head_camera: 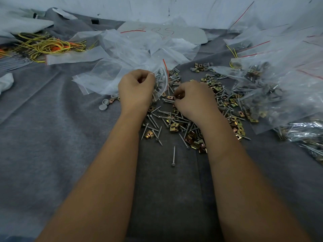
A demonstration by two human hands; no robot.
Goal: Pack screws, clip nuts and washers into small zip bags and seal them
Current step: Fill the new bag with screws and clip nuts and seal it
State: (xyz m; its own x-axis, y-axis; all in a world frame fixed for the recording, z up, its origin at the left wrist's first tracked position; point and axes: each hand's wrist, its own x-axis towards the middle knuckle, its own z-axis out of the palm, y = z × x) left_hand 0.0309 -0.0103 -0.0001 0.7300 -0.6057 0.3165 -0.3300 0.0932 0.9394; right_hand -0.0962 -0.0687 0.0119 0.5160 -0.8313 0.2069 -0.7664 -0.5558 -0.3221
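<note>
My left hand (135, 88) pinched the small zip bag (160, 82) open by its mouth; my right hand (191, 98) — just beside it, the nearer grip — closed on a clip nut (169, 97) lying rightward of the bag.

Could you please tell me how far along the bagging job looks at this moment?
Done: filled bags lie piled at the right. In hand: the left hand holds a small bag already holding screws, while the right hand picks from the loose pile. Left: that large pile and empty bags.
</note>
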